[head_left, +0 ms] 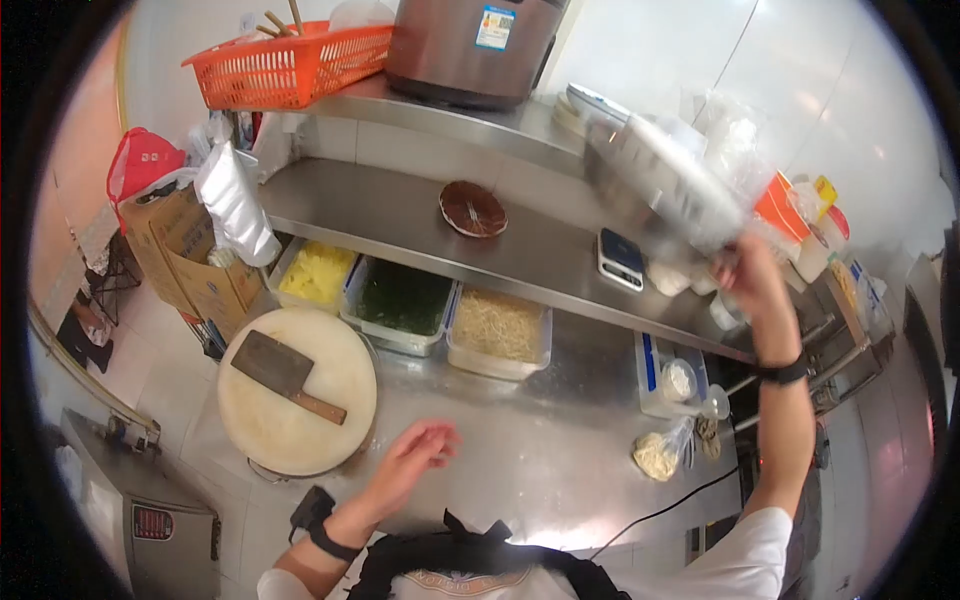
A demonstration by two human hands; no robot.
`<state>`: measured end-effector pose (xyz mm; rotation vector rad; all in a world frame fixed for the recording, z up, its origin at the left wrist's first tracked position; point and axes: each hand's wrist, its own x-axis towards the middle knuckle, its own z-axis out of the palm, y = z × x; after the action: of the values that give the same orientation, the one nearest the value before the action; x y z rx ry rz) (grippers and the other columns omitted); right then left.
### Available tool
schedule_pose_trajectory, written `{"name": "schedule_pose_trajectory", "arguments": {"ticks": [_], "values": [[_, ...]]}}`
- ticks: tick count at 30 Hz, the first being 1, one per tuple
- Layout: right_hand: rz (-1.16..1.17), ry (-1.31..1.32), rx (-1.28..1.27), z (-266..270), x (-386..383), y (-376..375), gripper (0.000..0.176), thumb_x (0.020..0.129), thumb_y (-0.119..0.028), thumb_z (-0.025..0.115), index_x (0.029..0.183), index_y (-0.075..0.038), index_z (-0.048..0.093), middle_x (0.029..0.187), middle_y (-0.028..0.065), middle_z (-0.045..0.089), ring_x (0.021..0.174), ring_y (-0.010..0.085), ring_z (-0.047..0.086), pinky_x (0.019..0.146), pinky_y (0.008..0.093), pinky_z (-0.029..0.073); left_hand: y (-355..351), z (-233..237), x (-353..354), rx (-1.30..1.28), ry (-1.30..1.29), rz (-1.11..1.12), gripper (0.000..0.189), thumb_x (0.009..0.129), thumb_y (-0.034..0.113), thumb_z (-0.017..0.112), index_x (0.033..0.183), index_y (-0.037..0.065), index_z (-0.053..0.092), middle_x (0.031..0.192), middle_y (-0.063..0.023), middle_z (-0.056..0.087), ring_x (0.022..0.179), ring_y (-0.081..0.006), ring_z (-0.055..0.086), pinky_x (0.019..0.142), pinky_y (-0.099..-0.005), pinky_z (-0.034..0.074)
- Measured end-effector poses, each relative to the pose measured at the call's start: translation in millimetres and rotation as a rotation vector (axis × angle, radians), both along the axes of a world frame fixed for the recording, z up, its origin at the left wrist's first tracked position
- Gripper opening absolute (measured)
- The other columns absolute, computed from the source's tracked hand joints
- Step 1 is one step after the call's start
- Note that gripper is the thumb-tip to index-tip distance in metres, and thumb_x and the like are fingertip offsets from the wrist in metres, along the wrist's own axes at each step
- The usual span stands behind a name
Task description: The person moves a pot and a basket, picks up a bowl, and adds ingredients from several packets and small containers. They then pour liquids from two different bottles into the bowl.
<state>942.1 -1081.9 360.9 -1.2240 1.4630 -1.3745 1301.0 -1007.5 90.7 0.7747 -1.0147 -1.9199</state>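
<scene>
My right hand (748, 278) is raised at the shelf's right side, its fingers closed on the edge of a shiny metal basin (665, 185). Motion smears the basin, so its exact form is hard to make out. Below it, a small digital scale (621, 260) sits on the middle shelf. My left hand (412, 462) hovers over the steel counter (480, 440) with fingers loosely apart and nothing in them. Closest to that hand is a round cutting board (340, 440), with a cleaver (275, 368) lying flat on it.
Tubs of yellow pieces (317, 272), dark greens (402, 300) and pale shreds (498, 325) line the counter's back. A brown plate (473, 209) lies on the middle shelf (340, 200). An orange basket (290, 68) and a large cooker (470, 50) stand above. A bagged food (655, 455) lies right.
</scene>
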Motion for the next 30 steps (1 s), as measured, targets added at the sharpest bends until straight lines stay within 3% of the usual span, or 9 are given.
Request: {"name": "schedule_pose_trajectory", "arguments": {"ticks": [2, 4, 8, 10, 20, 22, 24, 26, 30], "values": [[-0.086, -0.101, -0.024, -72.2, 11.8, 26.7, 0.023, 0.082, -0.014, 0.047, 0.093, 0.006, 0.049, 0.070, 0.0131, 0.057, 0.044, 0.0152, 0.053, 0.039, 0.0173, 0.044, -4.8, 18.0, -10.1, -0.056, 0.110, -0.080, 0.041, 0.088, 0.031, 0.044, 0.121, 0.008, 0.038, 0.117, -0.0077, 0.047, 0.102, -0.0164, 0.045, 0.080, -0.0290, 0.040], [0.242, -0.009, 0.035, -117.5, 30.7, 56.5, 0.033, 0.082, -0.020, 0.053, 0.102, 0.006, 0.050, 0.080, 0.0133, 0.060, 0.054, 0.0135, 0.058, 0.040, 0.0168, 0.045, -4.1, 35.9, -21.0, -0.055, 0.293, -0.150, 0.052, 0.087, 0.039, 0.042, 0.128, 0.010, 0.029, 0.124, -0.0093, 0.042, 0.113, -0.0211, 0.040, 0.086, -0.0344, 0.041], [0.305, -0.034, 0.171, -190.1, 65.9, 83.6, 0.038, 0.084, -0.024, 0.052, 0.108, 0.005, 0.050, 0.095, 0.0083, 0.059, 0.085, 0.0113, 0.056, 0.075, 0.0229, 0.045, 8.3, 25.4, -28.4, 0.113, 0.519, -0.190, 0.060, 0.085, 0.048, 0.039, 0.130, 0.009, 0.026, 0.125, -0.0102, 0.040, 0.117, -0.0251, 0.038, 0.088, -0.0395, 0.041], [0.366, -0.056, 0.214, -205.7, 71.7, 86.7, 0.037, 0.084, -0.023, 0.051, 0.108, 0.005, 0.050, 0.096, 0.0080, 0.059, 0.084, 0.0109, 0.056, 0.074, 0.0219, 0.045, 15.8, 13.8, -24.2, 0.120, 0.596, -0.330, 0.059, 0.085, 0.049, 0.036, 0.128, 0.009, 0.028, 0.124, -0.0131, 0.041, 0.112, -0.0270, 0.043, 0.091, -0.0472, 0.038], [0.281, 0.203, 0.111, -185.9, 65.0, 62.3, 0.027, 0.084, -0.019, 0.047, 0.104, -0.001, 0.051, 0.069, 0.0011, 0.052, 0.058, 0.0067, 0.044, 0.053, 0.0231, 0.038, 33.3, -5.4, -34.2, 0.184, 0.449, 0.011, 0.050, 0.078, 0.020, 0.044, 0.124, 0.001, 0.035, 0.123, -0.0115, 0.044, 0.112, -0.0239, 0.043, 0.096, -0.0392, 0.032], [0.376, 0.637, -0.162, -182.6, 58.2, 47.5, 0.023, 0.083, -0.019, 0.048, 0.098, -0.002, 0.053, 0.065, 0.0015, 0.049, 0.058, 0.0072, 0.046, 0.050, 0.0266, 0.038, 36.1, -10.0, -36.0, 0.189, 0.460, 0.036, 0.050, 0.077, 0.018, 0.044, 0.123, 0.001, 0.035, 0.123, -0.0117, 0.044, 0.113, -0.0244, 0.043, 0.096, -0.0395, 0.032], [0.461, 0.582, -0.110, -180.0, 64.0, 42.4, 0.022, 0.080, -0.022, 0.052, 0.090, -0.003, 0.055, 0.062, 0.0058, 0.050, 0.054, 0.0131, 0.049, 0.047, 0.0308, 0.038, 38.2, -11.4, -36.4, 0.197, 0.473, 0.060, 0.050, 0.077, 0.017, 0.043, 0.123, 0.000, 0.035, 0.123, -0.0119, 0.044, 0.113, -0.0248, 0.042, 0.096, -0.0399, 0.031], [0.536, 1.013, 0.044, -159.5, 76.3, 41.3, 0.024, 0.076, -0.025, 0.057, 0.083, -0.002, 0.054, 0.062, 0.0128, 0.053, 0.054, 0.0240, 0.054, 0.050, 0.0340, 0.041, 36.5, -11.3, -37.2, 0.227, 0.496, -0.016, 0.051, 0.078, 0.012, 0.046, 0.126, 0.005, 0.029, 0.123, -0.0099, 0.042, 0.114, -0.0235, 0.041, 0.095, -0.0409, 0.034], [0.641, 0.990, 0.021, -180.5, 78.3, 29.5, 0.027, 0.078, -0.018, 0.054, 0.094, 0.001, 0.045, 0.070, 0.0249, 0.053, 0.067, 0.0406, 0.054, 0.058, 0.0417, 0.042, 31.5, -31.5, -40.4, 0.213, 0.468, 0.001, 0.053, 0.077, 0.009, 0.047, 0.127, 0.006, 0.028, 0.124, -0.0104, 0.041, 0.116, -0.0250, 0.038, 0.097, -0.0431, 0.031]]}}
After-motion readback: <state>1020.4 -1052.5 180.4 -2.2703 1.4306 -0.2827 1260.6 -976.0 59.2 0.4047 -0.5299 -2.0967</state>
